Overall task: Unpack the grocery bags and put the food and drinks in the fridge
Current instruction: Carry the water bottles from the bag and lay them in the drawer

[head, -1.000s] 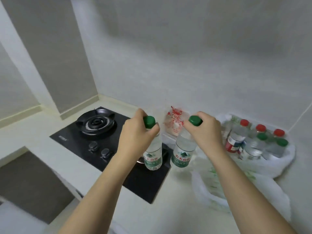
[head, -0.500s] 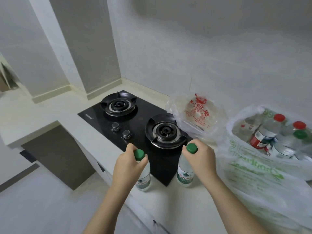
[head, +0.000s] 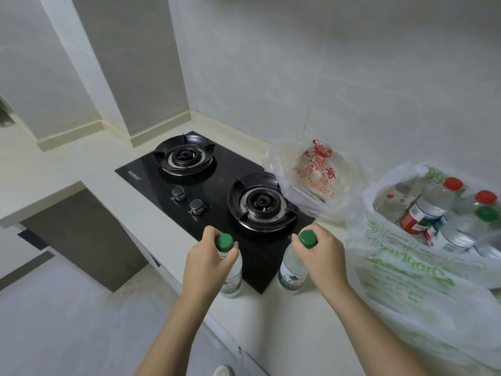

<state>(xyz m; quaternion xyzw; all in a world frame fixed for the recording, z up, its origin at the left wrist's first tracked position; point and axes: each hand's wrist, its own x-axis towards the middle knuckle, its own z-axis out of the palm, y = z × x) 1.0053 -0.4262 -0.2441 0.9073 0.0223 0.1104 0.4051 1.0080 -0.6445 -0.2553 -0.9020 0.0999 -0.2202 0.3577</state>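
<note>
Two water bottles held by the neck at the near edge of the desk.

The left hand (head: 208, 260) has its grip closed around the neck of the left bottle (head: 231, 278), just under its green cap. The right hand (head: 322, 255) is closed the same way on the right bottle (head: 291, 272), also green-capped. Both bottles stand upright, near the front corner of the black stove (head: 214, 202); whether their bases touch the desk (head: 284, 321) cannot be told. To the right, a white grocery bag (head: 406, 283) with green print lies open on the desk, with more bottles (head: 439, 213) inside, some red-capped and one green-capped. Farther back, beside the right burner, sits a clear bag (head: 314, 180) with red print.
</note>
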